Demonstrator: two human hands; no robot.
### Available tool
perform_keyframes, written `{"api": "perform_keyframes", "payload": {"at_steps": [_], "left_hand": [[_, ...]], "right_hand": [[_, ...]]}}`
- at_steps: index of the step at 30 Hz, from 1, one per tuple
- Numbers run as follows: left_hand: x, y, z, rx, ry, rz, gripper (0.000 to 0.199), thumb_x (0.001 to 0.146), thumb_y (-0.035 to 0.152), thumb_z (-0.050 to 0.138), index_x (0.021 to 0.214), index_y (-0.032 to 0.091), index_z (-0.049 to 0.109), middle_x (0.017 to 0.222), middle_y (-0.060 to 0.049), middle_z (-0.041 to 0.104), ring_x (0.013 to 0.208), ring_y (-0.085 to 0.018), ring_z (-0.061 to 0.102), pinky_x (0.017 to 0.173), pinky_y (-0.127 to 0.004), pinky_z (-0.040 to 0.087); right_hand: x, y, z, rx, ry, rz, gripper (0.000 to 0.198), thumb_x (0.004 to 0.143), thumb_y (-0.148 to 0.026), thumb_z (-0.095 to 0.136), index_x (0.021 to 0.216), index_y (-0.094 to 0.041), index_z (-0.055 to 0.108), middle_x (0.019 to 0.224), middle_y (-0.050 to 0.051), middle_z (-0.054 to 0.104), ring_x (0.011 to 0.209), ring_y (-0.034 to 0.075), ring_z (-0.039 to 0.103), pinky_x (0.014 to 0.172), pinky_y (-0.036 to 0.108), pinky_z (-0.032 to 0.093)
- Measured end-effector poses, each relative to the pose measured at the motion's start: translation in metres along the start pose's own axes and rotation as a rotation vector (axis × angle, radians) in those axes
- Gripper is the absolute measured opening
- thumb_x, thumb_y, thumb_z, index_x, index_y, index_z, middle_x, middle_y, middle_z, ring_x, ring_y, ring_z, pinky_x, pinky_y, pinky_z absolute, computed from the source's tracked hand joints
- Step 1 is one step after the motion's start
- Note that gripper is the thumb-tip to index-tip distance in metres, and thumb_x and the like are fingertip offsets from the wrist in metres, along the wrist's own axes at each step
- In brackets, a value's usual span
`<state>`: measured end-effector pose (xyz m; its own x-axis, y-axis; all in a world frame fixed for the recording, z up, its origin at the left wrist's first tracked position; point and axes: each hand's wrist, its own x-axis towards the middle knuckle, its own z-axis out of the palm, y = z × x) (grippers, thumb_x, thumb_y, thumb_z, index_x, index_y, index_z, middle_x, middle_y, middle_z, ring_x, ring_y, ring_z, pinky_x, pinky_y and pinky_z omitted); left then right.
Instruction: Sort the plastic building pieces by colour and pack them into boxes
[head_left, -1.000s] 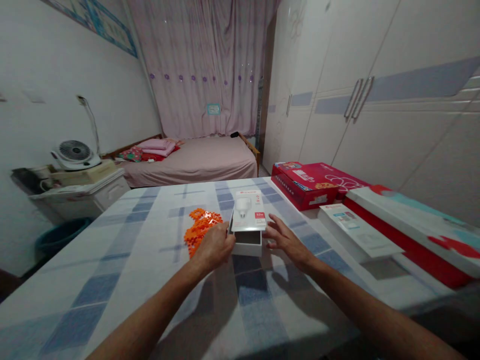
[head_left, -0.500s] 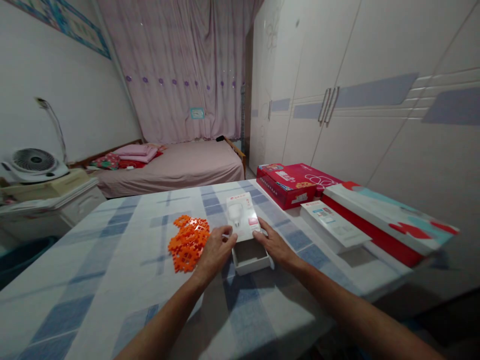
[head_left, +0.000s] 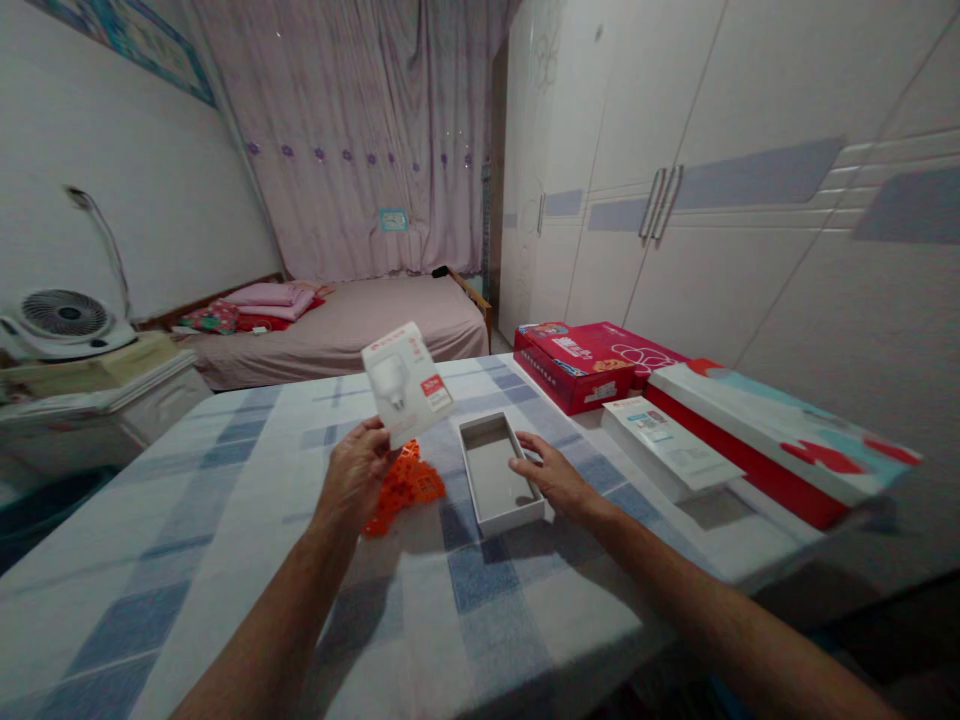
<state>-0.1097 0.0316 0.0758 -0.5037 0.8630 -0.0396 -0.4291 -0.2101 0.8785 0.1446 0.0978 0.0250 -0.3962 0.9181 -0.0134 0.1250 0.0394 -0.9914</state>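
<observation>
A flat white light bulb carton [head_left: 409, 385], printed with a bulb and a red label, is raised and tilted in my left hand [head_left: 356, 470]. My left fingers pinch its lower left corner. Below and behind that hand lies a pile of orange plastic pieces [head_left: 412, 488], partly covered by the hand. Just to the right, a shallow white box [head_left: 472, 470] rests open on the table with a grey, bare inside. My right hand [head_left: 551, 475] grips its right wall, thumb over the rim and fingers along the outside.
At the right stand a red box [head_left: 574, 365], a white box lid with printing [head_left: 671, 440] and a long red, white and teal box [head_left: 780, 435]. A checked cloth covers the table [head_left: 225, 560]. A bed [head_left: 375, 315] lies beyond, wardrobes [head_left: 675, 120] to the right.
My left hand has lifted the light bulb carton off the white box and carried it up and left. The inside of the box now shows fully. My right hand stays at its right side.
</observation>
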Motion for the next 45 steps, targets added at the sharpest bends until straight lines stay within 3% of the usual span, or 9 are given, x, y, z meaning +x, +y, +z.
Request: {"api": "perform_keyframes", "payload": {"at_steps": [5, 9, 14, 18, 22, 26, 33, 42, 45], "left_hand": [[0.036, 0.022, -0.061, -0.229, 0.426, 0.118, 0.013, 0.064, 0.006, 0.054, 0.064, 0.017, 0.047, 0.053, 0.008, 0.051, 0.046, -0.004, 0.048, 0.052, -0.014, 0.046], [0.050, 0.010, -0.093, -0.244, 0.538, 0.142, 0.013, 0.069, 0.008, 0.050, 0.062, 0.018, 0.046, 0.051, 0.007, 0.050, 0.045, -0.005, 0.049, 0.052, -0.015, 0.045], [0.057, -0.016, -0.097, -0.258, 0.492, 0.144, 0.011, 0.069, 0.007, 0.049, 0.066, 0.016, 0.054, 0.062, 0.002, 0.062, 0.058, -0.009, 0.060, 0.063, -0.020, 0.049], [0.058, -0.028, -0.093, -0.266, 0.423, 0.162, 0.010, 0.068, 0.007, 0.051, 0.067, 0.016, 0.054, 0.064, 0.002, 0.064, 0.058, -0.008, 0.060, 0.064, -0.020, 0.048], [0.055, -0.035, -0.088, -0.270, 0.321, 0.161, 0.010, 0.067, 0.010, 0.056, 0.063, 0.017, 0.051, 0.062, 0.002, 0.062, 0.056, -0.009, 0.059, 0.061, -0.020, 0.047], [0.054, -0.041, -0.084, -0.284, 0.221, 0.138, 0.012, 0.065, 0.009, 0.058, 0.059, 0.017, 0.051, 0.064, 0.001, 0.064, 0.065, -0.011, 0.063, 0.070, -0.023, 0.050], [0.055, -0.043, -0.083, -0.321, 0.157, 0.040, 0.011, 0.066, 0.006, 0.056, 0.061, 0.016, 0.054, 0.068, -0.002, 0.066, 0.072, -0.014, 0.066, 0.076, -0.028, 0.054], [0.052, -0.036, -0.084, -0.316, 0.175, 0.016, 0.014, 0.072, 0.003, 0.052, 0.066, 0.015, 0.059, 0.068, -0.003, 0.068, 0.064, -0.012, 0.065, 0.066, -0.024, 0.056], [0.053, -0.037, -0.083, -0.312, 0.188, 0.032, 0.016, 0.073, 0.002, 0.052, 0.067, 0.015, 0.060, 0.067, -0.001, 0.067, 0.062, -0.010, 0.064, 0.066, -0.021, 0.056]], "right_hand": [[0.006, -0.003, -0.003, -0.043, -0.083, 0.012, 0.053, 0.074, -0.043, 0.064, 0.122, -0.022, 0.055, 0.128, 0.009, 0.056, 0.099, 0.022, 0.061, 0.084, 0.041, 0.054], [0.014, -0.006, -0.013, -0.239, -0.142, -0.028, 0.046, 0.076, -0.036, 0.058, 0.119, -0.019, 0.058, 0.118, 0.010, 0.062, 0.094, 0.023, 0.064, 0.086, 0.044, 0.053], [0.026, -0.027, -0.003, -0.775, 0.063, -0.348, 0.050, 0.078, -0.030, 0.056, 0.125, -0.011, 0.055, 0.127, 0.017, 0.056, 0.120, 0.029, 0.052, 0.105, 0.047, 0.038], [0.028, -0.049, 0.053, -0.842, -0.149, -0.549, 0.058, 0.082, -0.033, 0.059, 0.135, -0.013, 0.046, 0.134, 0.016, 0.051, 0.125, 0.025, 0.048, 0.107, 0.042, 0.036], [0.030, -0.050, 0.122, -0.922, -0.384, -0.507, 0.087, 0.071, -0.049, 0.071, 0.144, -0.019, 0.034, 0.149, 0.017, 0.033, 0.133, 0.032, 0.036, 0.107, 0.050, 0.034], [0.033, -0.040, 0.163, -1.020, -0.368, -0.384, 0.105, 0.063, -0.062, 0.072, 0.148, -0.022, 0.027, 0.154, 0.018, 0.022, 0.137, 0.041, 0.025, 0.101, 0.062, 0.033], [0.034, -0.037, 0.163, -1.120, -0.341, -0.398, 0.066, 0.078, -0.044, 0.062, 0.138, -0.024, 0.040, 0.144, 0.016, 0.036, 0.124, 0.035, 0.042, 0.093, 0.055, 0.042], [0.038, -0.037, 0.158, -1.066, -0.308, -0.544, 0.046, 0.076, -0.036, 0.067, 0.120, -0.024, 0.057, 0.122, 0.012, 0.051, 0.107, 0.027, 0.051, 0.083, 0.041, 0.047], [0.045, -0.033, 0.156, -0.957, -0.272, -0.518, 0.030, 0.076, -0.022, 0.064, 0.107, -0.020, 0.064, 0.113, 0.009, 0.055, 0.100, 0.020, 0.054, 0.084, 0.033, 0.046]]}}
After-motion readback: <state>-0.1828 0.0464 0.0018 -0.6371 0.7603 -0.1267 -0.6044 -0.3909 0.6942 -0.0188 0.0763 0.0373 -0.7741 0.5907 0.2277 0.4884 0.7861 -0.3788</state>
